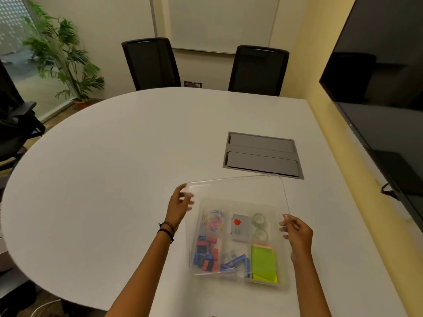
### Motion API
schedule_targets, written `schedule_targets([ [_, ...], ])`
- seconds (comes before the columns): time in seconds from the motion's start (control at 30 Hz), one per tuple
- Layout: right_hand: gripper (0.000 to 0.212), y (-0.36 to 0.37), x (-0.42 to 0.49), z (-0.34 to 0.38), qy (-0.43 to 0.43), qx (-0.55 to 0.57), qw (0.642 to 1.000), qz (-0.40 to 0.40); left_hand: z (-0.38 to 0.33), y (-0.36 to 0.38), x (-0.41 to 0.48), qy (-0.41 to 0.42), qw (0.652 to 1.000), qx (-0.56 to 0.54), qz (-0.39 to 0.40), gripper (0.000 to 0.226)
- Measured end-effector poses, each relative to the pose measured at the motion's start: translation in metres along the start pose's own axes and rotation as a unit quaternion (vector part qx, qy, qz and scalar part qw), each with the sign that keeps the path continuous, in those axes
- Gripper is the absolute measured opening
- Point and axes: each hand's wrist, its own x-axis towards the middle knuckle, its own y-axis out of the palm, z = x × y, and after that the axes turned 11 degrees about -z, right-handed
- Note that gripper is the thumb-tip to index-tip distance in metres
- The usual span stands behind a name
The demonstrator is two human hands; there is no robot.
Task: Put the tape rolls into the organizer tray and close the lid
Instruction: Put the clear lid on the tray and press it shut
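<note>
A clear organizer tray [283, 283] sits on the white table near me. Two clear tape rolls [259, 226] lie one behind the other in its back right compartment. A transparent lid [240, 188] hovers tilted over the tray, its far edge raised. My left hand [179, 205] grips the lid's left edge near the far corner. My right hand [296, 232] pinches the lid's right edge. Other compartments hold coloured paper clips [212, 223], a grey sharpener with a red dot [239, 227], blue and red clips [206, 252], batteries and green sticky notes [263, 263].
A grey cable hatch [262, 154] is set into the table behind the tray. Two black chairs [151, 62] stand at the far side, another at the left. A dark screen [384, 88] hangs on the right wall. A potted plant stands at back left.
</note>
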Motion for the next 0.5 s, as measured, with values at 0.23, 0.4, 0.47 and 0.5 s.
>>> schedule_targets([
  [0.23,0.016,-0.011,-0.002,-0.03,0.04,0.022,0.994,-0.099,0.051,0.025,-0.02,-0.049,0.996,0.077,0.013,0.031],
  [0.4,0.016,-0.006,-0.009,-0.05,0.028,-0.042,0.993,-0.107,0.065,0.024,-0.022,-0.051,0.984,0.167,0.029,0.035],
  [0.47,0.019,-0.005,-0.012,-0.054,-0.004,-0.087,0.99,-0.111,0.066,0.022,-0.024,-0.045,0.979,0.193,0.05,0.033],
  [0.5,0.021,-0.004,-0.013,-0.056,-0.019,-0.113,0.987,-0.109,0.067,0.022,-0.025,-0.042,0.977,0.2,0.061,0.031],
])
